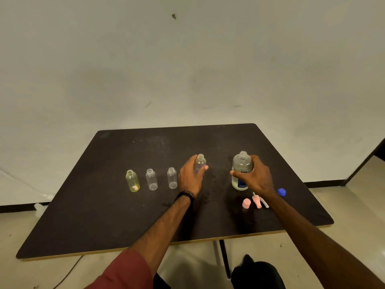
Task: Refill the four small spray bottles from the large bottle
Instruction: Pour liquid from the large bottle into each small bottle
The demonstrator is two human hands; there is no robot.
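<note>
Large bottle (241,171): clear plastic, uncapped, upright on the table (129,205), right of centre, roughly half full or more by the look of it. Likely the heaviest item here; thin wall will probably flex if squeezed, so an open neck means slosh risk. Best hold is mid-body around the label, which is where the right hand (255,177) has it: fingers curled around the far side, thumb across the front.

Fourth small bottle (200,163): clear, cap off, gripped by the left hand (190,174), thumb on the near right side, fingers wrapped behind. Cannot tell if its base is on the table or just lifted. Light, easy to tip, narrow neck, so the pour needs a steady aim.

Three more small bottles stand in a row to the left, all open: yellow-tinted bottle (132,181) with something pale at the bottom, then second clear bottle (151,180), then third clear bottle (172,178). The clear ones look empty.

Both forearms reach in from the near edge, left with a dark wristband (185,195).

Near the right forearm: pink cap (246,203), pink spray head (257,201) with dip tube, blue cap (281,192).
</note>
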